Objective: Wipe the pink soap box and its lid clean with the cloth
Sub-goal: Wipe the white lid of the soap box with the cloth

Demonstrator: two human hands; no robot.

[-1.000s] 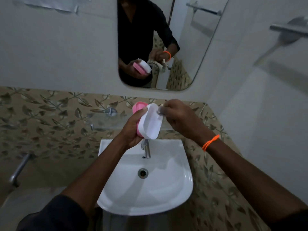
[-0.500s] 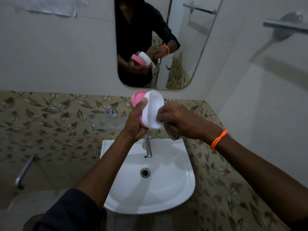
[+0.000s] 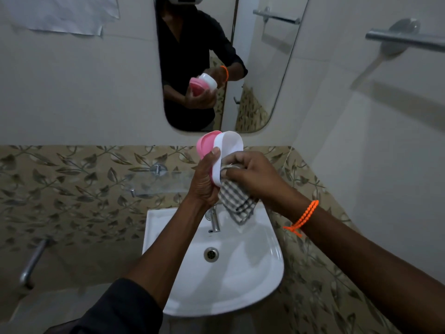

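Observation:
My left hand [image 3: 204, 182] grips two pieces together above the basin: a pink soap box part [image 3: 204, 142] behind and a white part [image 3: 228, 147] in front, both held on edge. My right hand [image 3: 252, 174] presses a grey-and-white checked cloth [image 3: 237, 201] against the lower inside of the white part. The cloth's loose end hangs down over the tap. Which piece is the lid I cannot tell. The mirror shows the same hold from the other side.
A white wash basin [image 3: 240, 285] with a chrome tap [image 3: 214, 220] lies below the hands. A glass shelf [image 3: 156, 182] juts from the leaf-patterned tile wall at left. A mirror [image 3: 260, 68] hangs ahead, a towel bar [image 3: 404, 41] at upper right, a pipe [image 3: 31, 263] lower left.
Both hands have risen with the soap box pieces. My right hand has slid down the white part, and the checked cloth now hangs out in plain view below it.

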